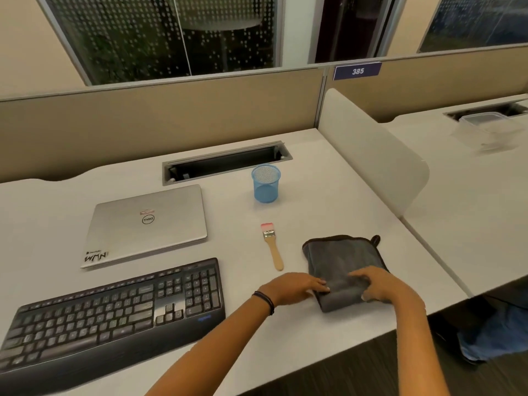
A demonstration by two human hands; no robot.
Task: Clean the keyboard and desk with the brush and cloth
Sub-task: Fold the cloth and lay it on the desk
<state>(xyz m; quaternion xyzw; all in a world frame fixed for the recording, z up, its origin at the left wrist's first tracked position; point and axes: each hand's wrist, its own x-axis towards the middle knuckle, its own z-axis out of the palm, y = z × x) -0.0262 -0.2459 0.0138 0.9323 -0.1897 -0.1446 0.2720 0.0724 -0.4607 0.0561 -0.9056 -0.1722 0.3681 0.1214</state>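
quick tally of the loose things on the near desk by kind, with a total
black full-size keyboard: 1
silver closed laptop: 1
blue mesh cup: 1
wooden-handled brush with pink-tipped bristles: 1
grey folded cloth: 1
total: 5

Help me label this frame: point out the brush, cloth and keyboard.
brush (273,250): head view, middle of its wooden handle.
cloth (340,257): head view, bare grey centre.
keyboard (114,312): head view, main letter keys.
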